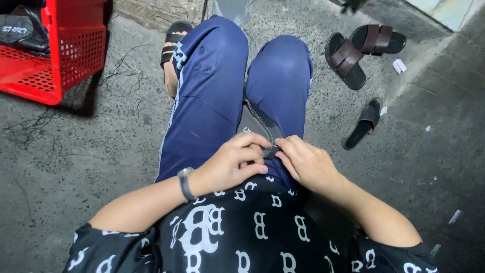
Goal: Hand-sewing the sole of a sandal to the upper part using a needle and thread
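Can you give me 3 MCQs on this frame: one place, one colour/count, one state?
1. Where is the red crate?
A. upper left, on the floor
B. on the person's lap
C. lower right, on the floor

2. How many loose sandals lie on the floor at the right?
A. one
B. three
C. five

3. What are the two hands doing?
A. hanging free at the sides
B. both pinching the dark shoe piece on the lap
C. gripping the crate

Key:
1 A: it sits on the concrete in the upper-left corner.
2 B: two brown-strapped sandals and one black sandal lie there.
3 B: left hand and right hand meet on the dark shoe piece between the knees.
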